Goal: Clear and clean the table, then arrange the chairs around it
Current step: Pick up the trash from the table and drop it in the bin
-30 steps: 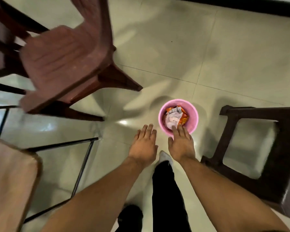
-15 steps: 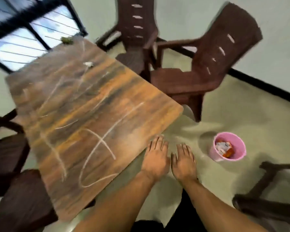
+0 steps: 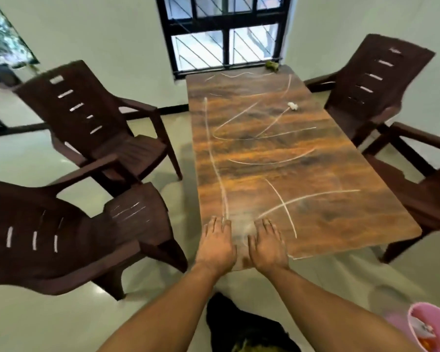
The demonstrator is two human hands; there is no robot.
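Stretching away from the camera toward a barred window [image 3: 226, 34], the wood-grain table [image 3: 315, 179] is streaked with pale chalk-like lines [image 3: 285, 207] over most of its top. A small white scrap [image 3: 293, 105] lies toward the far right part of the top, and a greenish bit [image 3: 271, 65] sits at the far edge near the right corner; what either is cannot be told. Both hands are spread flat, palms down and fingers apart, at the near left corner of the table, holding nothing: the left hand [image 3: 215, 246] over the left edge, the right hand [image 3: 267, 246] just beside it, with a narrow gap between them. Whether the palms press on the top or hover above it is unclear.

Four brown plastic chairs stand around the table. Off its left edge, the near left chair [image 3: 61, 237] is turned sideways and the far left chair [image 3: 94, 128] is angled toward the table. Off the right edge stand the far right chair [image 3: 374, 82] and the near right chair [image 3: 427, 189], the latter partly under the table's edge. A pink bucket [image 3: 432, 326] with wrappers inside sits on the floor [image 3: 36, 321] beyond the near right corner.
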